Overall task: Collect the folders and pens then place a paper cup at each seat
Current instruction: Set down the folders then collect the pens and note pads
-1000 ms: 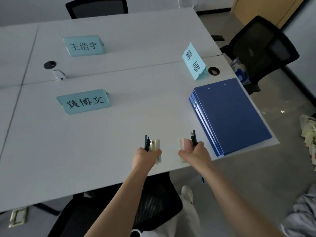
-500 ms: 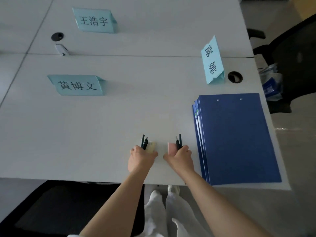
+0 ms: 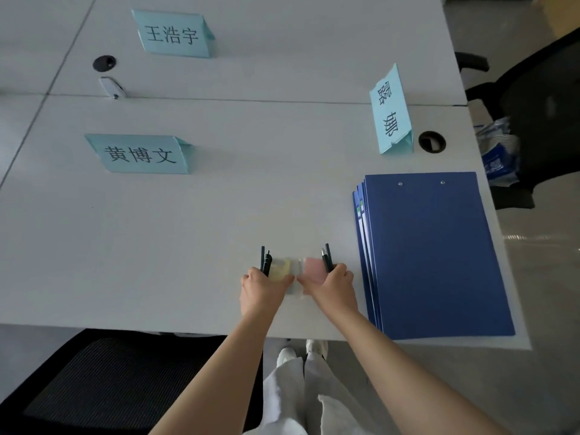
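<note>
A stack of blue folders (image 3: 433, 255) lies at the near right corner of the white table (image 3: 157, 246). My left hand (image 3: 262, 290) grips dark pens (image 3: 265, 260) together with a yellow sticky-note pad (image 3: 281, 270). Just to its right, my right hand (image 3: 332, 287) grips more dark pens (image 3: 327, 257) and a pink sticky-note pad (image 3: 312, 268). Both hands rest low over the table near its front edge, almost touching each other, left of the folders. No paper cup is in view.
Three light-blue name cards stand on the table: one at the near left (image 3: 141, 153), one farther back (image 3: 174, 34), one at the right (image 3: 390, 109). Two cable holes (image 3: 432, 141) (image 3: 104, 62) and a small white object (image 3: 113, 86) are there. Black chairs stand at the front (image 3: 110, 381) and right (image 3: 539, 102).
Both hands moved forward over the table and drew close together, pads nearly meeting. The view tilted down, so the far chair left the frame.
</note>
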The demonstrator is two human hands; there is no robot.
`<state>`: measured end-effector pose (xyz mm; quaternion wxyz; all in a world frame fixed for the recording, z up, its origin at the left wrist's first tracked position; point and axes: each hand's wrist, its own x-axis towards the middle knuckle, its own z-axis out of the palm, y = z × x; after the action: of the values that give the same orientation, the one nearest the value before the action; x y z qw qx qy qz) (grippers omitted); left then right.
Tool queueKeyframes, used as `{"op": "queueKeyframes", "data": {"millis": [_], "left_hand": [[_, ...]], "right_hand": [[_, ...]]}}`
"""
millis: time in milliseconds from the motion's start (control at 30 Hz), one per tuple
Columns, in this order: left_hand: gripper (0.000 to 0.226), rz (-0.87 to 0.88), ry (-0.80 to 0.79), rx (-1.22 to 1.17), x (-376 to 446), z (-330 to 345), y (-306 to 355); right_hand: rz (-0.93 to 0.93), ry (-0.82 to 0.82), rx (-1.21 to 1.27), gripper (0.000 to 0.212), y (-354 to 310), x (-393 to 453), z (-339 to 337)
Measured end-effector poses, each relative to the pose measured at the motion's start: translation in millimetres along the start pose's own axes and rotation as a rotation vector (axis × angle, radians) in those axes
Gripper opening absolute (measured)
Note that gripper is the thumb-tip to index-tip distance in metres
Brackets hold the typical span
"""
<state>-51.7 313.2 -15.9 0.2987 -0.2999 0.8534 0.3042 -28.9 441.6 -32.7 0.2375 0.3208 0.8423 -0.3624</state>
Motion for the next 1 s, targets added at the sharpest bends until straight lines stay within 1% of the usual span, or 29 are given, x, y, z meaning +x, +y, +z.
{"op": "queueKeyframes", "data": {"millis": [67, 133, 267, 333, 400, 433, 533, 633, 700, 767, 900, 1000], "left_hand": [[0.067, 0.022, 0.013, -0.032, -5, -4, -2], [0.060, 0.036, 0.049, -0.076, -9, -6, -4], [0.031, 0.076, 0.104, -0.187, -16, -9, 2], [0.017, 0.093, 0.074, -0.242, -19, -6, 8], [0.008, 0.093, -0.009, -0.302, -21, 1, 17], [0.007, 0.093, -0.073, -0.342, -22, 5, 22], [0.011, 0.079, -0.279, -0.436, -27, 15, 39], [0.013, 0.047, -0.380, -0.467, -31, 26, 56], [0.011, 0.048, -0.407, -0.452, -27, 36, 64], [0.012, 0.066, -0.407, -0.387, -22, 46, 70], [0.016, 0.099, -0.379, -0.222, -17, 63, 74], [0.020, 0.097, -0.380, -0.209, -21, 64, 75]], "right_hand": [[-0.009, 0.001, 0.031, 0.079, 5, -4, -6], [0.001, 0.008, 0.075, 0.066, 9, -6, -10], [0.035, 0.037, 0.183, 0.030, 11, -12, -24], [0.061, 0.028, 0.218, 0.024, 14, -12, -31], [0.091, 0.000, 0.244, 0.025, 16, -9, -37], [0.113, -0.008, 0.265, 0.027, 17, -6, -38], [0.195, -0.055, 0.349, 0.031, 18, 2, -43], [0.256, -0.090, 0.439, 0.032, 16, 8, -48], [0.285, -0.098, 0.476, 0.031, 13, 10, -52], [0.319, -0.111, 0.502, 0.032, 8, 12, -55], [0.381, -0.142, 0.596, 0.058, 1, 19, -58], [0.404, -0.122, 0.702, 0.069, -3, 18, -55]]}}
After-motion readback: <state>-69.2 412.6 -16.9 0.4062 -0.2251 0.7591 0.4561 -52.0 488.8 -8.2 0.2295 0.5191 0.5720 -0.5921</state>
